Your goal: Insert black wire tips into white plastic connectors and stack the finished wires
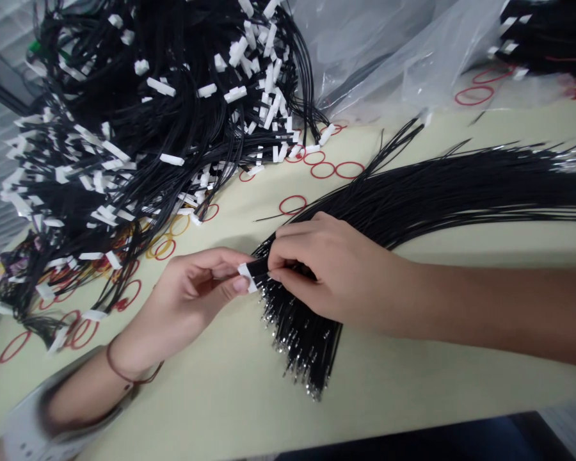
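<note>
Between the thumb and fingers of my left hand (pixel 187 301) is a white plastic connector (pixel 248 277). Several black wires run out of it toward my right hand (pixel 317 269), whose thumb and forefinger pinch them close to the connector. Under and around my right hand lies a thick bundle of black wires (pixel 461 192), curving from the right edge to the middle of the table. Small shiny metal terminals (pixel 288 346) tip its near ends. My right palm hides part of the bundle and the exact grip on the wires.
A large heap of black wires with white connectors (pixel 173 160) covers the upper left. Red rubber bands (pixel 292 205) lie scattered on the pale table (pixel 196 397). Clear plastic bags (pixel 388 57) and another dark wire bundle (pixel 552 38) are at the back right.
</note>
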`<move>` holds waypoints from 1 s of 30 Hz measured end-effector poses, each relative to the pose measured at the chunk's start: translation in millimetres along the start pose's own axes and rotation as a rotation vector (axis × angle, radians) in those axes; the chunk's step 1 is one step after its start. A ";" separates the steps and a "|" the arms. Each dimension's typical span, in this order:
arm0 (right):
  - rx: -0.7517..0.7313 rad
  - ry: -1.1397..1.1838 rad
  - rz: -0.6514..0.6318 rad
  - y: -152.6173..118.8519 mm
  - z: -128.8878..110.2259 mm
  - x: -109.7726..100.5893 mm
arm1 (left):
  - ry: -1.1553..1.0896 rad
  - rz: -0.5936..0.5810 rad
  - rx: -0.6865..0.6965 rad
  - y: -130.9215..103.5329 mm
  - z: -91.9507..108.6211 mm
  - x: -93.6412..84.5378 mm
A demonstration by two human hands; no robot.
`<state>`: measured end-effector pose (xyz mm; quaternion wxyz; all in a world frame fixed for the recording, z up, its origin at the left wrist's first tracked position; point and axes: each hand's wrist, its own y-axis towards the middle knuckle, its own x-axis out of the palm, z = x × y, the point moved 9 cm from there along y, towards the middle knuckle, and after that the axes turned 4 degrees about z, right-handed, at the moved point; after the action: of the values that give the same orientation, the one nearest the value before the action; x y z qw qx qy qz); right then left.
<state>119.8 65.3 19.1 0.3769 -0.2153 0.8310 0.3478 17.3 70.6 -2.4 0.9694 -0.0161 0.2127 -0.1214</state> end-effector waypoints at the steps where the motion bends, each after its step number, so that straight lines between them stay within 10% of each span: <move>1: -0.011 0.008 -0.003 -0.1 -0.7 0.5 | 0.014 0.002 0.009 -0.7 1.1 0.1; 30: -0.170 0.061 -0.061 -3.5 0.8 -0.7 | -0.261 -0.033 -0.117 5.2 -9.7 -1.5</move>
<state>122.8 63.6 17.8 0.3421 -0.2822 0.8027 0.3988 13.2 76.2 -11.0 0.9841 -0.0918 0.0915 -0.1217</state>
